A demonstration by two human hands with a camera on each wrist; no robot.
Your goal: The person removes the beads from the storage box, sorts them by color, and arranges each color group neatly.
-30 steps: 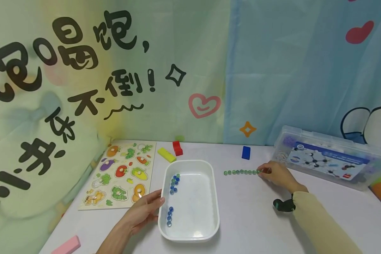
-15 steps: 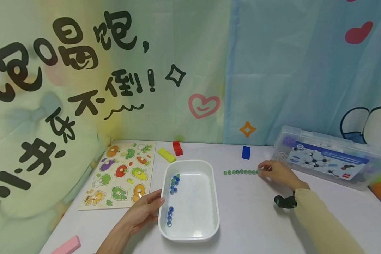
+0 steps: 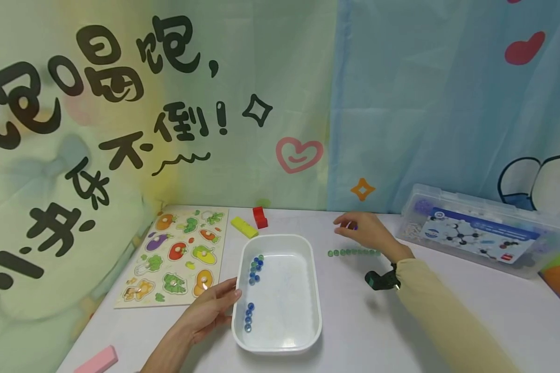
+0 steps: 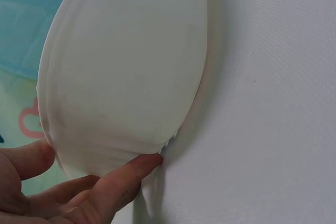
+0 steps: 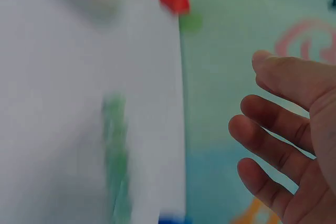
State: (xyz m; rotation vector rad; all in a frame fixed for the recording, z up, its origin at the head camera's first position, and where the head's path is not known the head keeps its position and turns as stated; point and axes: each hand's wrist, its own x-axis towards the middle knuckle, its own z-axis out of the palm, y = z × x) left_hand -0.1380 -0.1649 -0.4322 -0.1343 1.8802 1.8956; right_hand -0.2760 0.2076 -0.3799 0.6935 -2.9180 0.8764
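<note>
My left hand (image 3: 210, 313) grips the left wall of a white plastic tray (image 3: 289, 300), thumb at the rim. The left wrist view shows its fingers (image 4: 113, 187) curled against the tray's outer side. Inside, blue and green glass marbles (image 3: 254, 268) gather along the left wall, with a second group of blue marbles (image 3: 248, 320) lower down. To the tray's right, green marbles (image 3: 354, 252) lie in a straight row. My right hand (image 3: 371, 232) hovers beyond that row, fingers spread and loosely bent, holding nothing. Behind its fingers, a blue block (image 3: 352, 226) is mostly hidden.
A vegetable puzzle board (image 3: 175, 259) lies left of the tray. Behind the tray are a yellow block (image 3: 244, 227) and a red block (image 3: 260, 217). A clear plastic box (image 3: 480, 230) stands at the back right. A pink block (image 3: 96, 359) sits near the front left.
My right hand has left the right end of the green marble row, moving left and back with its fingers spreading. The left hand and the tray stay in place.
</note>
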